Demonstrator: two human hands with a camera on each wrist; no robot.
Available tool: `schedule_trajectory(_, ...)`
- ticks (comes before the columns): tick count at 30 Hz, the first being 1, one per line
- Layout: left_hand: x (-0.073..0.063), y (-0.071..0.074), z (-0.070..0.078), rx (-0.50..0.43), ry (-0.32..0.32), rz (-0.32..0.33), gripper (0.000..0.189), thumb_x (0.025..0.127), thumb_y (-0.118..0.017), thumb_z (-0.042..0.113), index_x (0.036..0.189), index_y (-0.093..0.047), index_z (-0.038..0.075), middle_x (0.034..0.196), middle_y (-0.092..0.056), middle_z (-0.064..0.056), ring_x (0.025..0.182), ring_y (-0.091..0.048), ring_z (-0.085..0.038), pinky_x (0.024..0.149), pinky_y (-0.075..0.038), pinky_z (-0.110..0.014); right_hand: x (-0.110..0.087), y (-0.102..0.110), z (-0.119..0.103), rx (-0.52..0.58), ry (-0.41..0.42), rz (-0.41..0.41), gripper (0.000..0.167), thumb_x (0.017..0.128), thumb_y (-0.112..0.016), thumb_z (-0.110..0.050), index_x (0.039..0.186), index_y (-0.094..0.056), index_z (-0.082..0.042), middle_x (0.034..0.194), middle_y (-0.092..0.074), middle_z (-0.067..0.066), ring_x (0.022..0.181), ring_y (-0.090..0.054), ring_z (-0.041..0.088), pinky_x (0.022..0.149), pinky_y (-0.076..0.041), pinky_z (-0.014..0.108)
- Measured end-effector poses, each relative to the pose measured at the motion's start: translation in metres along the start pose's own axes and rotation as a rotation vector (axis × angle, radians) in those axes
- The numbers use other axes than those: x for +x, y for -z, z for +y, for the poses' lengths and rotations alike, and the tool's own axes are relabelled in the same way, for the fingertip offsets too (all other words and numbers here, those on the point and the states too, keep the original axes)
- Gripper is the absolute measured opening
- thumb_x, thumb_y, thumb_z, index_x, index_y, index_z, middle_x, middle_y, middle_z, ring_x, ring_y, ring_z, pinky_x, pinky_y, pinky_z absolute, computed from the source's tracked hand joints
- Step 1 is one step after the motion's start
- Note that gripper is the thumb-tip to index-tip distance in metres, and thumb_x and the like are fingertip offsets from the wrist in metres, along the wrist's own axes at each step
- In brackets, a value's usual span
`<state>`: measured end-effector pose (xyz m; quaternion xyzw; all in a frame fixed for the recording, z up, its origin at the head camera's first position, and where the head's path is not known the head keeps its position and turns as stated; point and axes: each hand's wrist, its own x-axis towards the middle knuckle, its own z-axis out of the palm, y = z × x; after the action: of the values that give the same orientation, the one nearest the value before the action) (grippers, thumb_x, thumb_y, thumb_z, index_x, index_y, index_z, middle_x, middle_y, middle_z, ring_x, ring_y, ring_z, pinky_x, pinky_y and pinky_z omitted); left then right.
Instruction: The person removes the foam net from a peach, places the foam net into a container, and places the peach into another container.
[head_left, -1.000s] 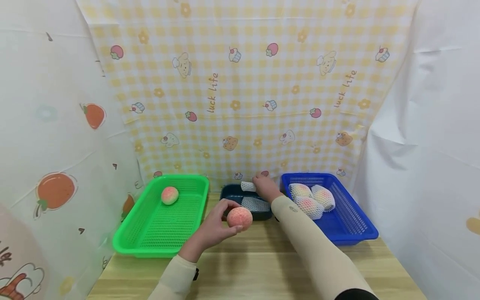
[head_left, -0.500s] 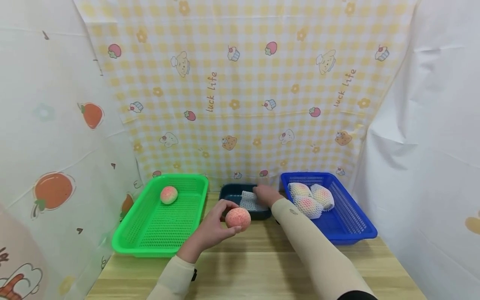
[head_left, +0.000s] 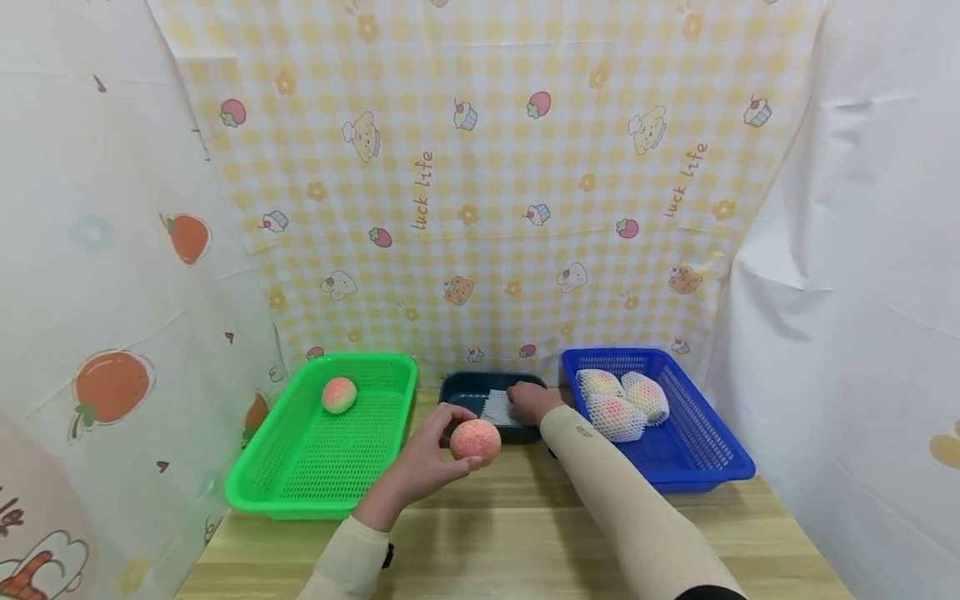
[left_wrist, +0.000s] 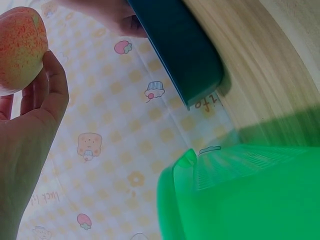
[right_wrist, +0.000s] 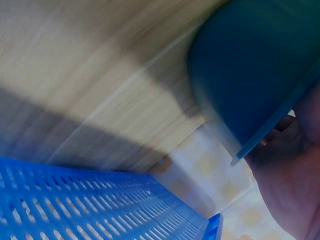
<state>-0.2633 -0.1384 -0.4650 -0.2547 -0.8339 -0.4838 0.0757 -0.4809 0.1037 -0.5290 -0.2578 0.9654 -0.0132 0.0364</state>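
My left hand (head_left: 435, 450) holds a pink peach (head_left: 476, 442) between thumb and fingers, above the table in front of the dark teal tray (head_left: 461, 387). In the left wrist view the peach (left_wrist: 22, 50) shows red speckles over pale yellow. My right hand (head_left: 534, 403) is down inside the tray, its curled fingers at the right end of a white foam fruit net (head_left: 495, 407). The fingertips are hidden in the head view. In the right wrist view, the tray's wall (right_wrist: 250, 75) covers part of the right hand (right_wrist: 287, 170).
A green basket (head_left: 322, 500) on the left holds another peach (head_left: 339, 395). On the right stands a blue basket (head_left: 697, 450) with several peaches in foam nets (head_left: 615, 417). All stand on a wooden table (head_left: 510, 533) before a checked cloth (head_left: 480, 250).
My right hand has lowered a foam net from above the tray's back into the tray, over the net lying there. My left hand keeps the peach in nearly the same place.
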Motion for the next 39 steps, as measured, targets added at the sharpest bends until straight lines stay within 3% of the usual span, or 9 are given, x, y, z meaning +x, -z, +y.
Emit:
schedule_trajectory(7, 0.001, 0.0, 0.0, 0.013, 0.013, 0.006, 0.055, 0.093, -0.092, 0.027, 0.138, -0.061, 0.02, 0.135, -0.06, 0.002, 0.115, -0.062, -0.016, 0.093, -0.06, -0.038, -0.004, 0.006, -0.004, 0.02, -0.03, 0.016, 0.026, 0.106, -0.075, -0.022, 0.127, -0.075, -0.007, 0.122, -0.074, 0.013, 0.116, -0.07, 0.03, 0.105, -0.057, 0.05)
schedule_trajectory(11, 0.0, 0.0, -0.002, 0.005, 0.021, 0.009, 0.056, 0.093, -0.092, 0.026, 0.139, -0.061, 0.021, 0.135, -0.06, 0.003, 0.116, -0.062, -0.018, 0.094, -0.06, -0.042, -0.011, 0.016, -0.009, 0.091, -0.049, 0.065, 0.024, 0.105, -0.076, -0.021, 0.124, -0.076, -0.007, 0.117, -0.074, 0.012, 0.108, -0.07, 0.029, 0.098, -0.059, 0.049)
schedule_trajectory(17, 0.0, 0.002, -0.007, -0.008, 0.003, 0.012, 0.056, 0.093, -0.092, 0.025, 0.139, -0.061, 0.019, 0.136, -0.06, 0.002, 0.115, -0.063, -0.021, 0.092, -0.061, -0.041, -0.03, 0.035, -0.012, 0.291, -0.024, 0.211, 0.013, 0.106, -0.074, -0.018, 0.113, -0.075, -0.007, 0.105, -0.074, 0.008, 0.091, -0.067, 0.023, 0.085, -0.06, 0.046)
schedule_trajectory(23, 0.003, 0.003, -0.004, -0.015, -0.014, 0.001, 0.056, 0.093, -0.092, 0.026, 0.139, -0.061, 0.018, 0.136, -0.06, 0.0, 0.116, -0.063, -0.022, 0.094, -0.062, -0.045, -0.062, 0.062, -0.02, 0.527, -0.035, 0.276, 0.014, 0.109, -0.072, -0.022, 0.115, -0.076, -0.01, 0.104, -0.073, 0.002, 0.092, -0.067, 0.018, 0.085, -0.061, 0.044)
schedule_trajectory(29, 0.004, 0.002, -0.001, -0.017, -0.012, -0.006, 0.056, 0.093, -0.092, 0.025, 0.139, -0.061, 0.017, 0.136, -0.06, 0.0, 0.115, -0.064, -0.02, 0.096, -0.062, -0.047, -0.103, 0.076, -0.034, 0.683, 0.095, 0.3, 0.019, 0.11, -0.071, -0.024, 0.123, -0.076, -0.011, 0.114, -0.074, 0.001, 0.106, -0.069, 0.018, 0.096, -0.06, 0.046)
schedule_trajectory(35, 0.004, 0.0, -0.001, -0.016, -0.01, -0.006, 0.056, 0.093, -0.092, 0.024, 0.139, -0.061, 0.017, 0.136, -0.06, 0.001, 0.115, -0.064, -0.018, 0.096, -0.062, -0.045, -0.146, 0.08, -0.04, 0.802, 0.23, 0.233, 0.033, 0.113, -0.067, -0.033, 0.14, -0.067, -0.014, 0.131, -0.07, 0.001, 0.122, -0.066, 0.022, 0.103, -0.055, 0.048)
schedule_trajectory(39, 0.004, -0.002, -0.002, -0.029, -0.012, -0.01, 0.056, 0.092, -0.092, 0.026, 0.138, -0.062, 0.017, 0.134, -0.06, 0.0, 0.115, -0.064, -0.02, 0.095, -0.062, -0.045, -0.168, 0.077, -0.042, 0.853, 0.278, 0.189, 0.04, 0.113, -0.068, -0.034, 0.149, -0.062, -0.017, 0.14, -0.067, 0.002, 0.128, -0.065, 0.027, 0.105, -0.055, 0.048)
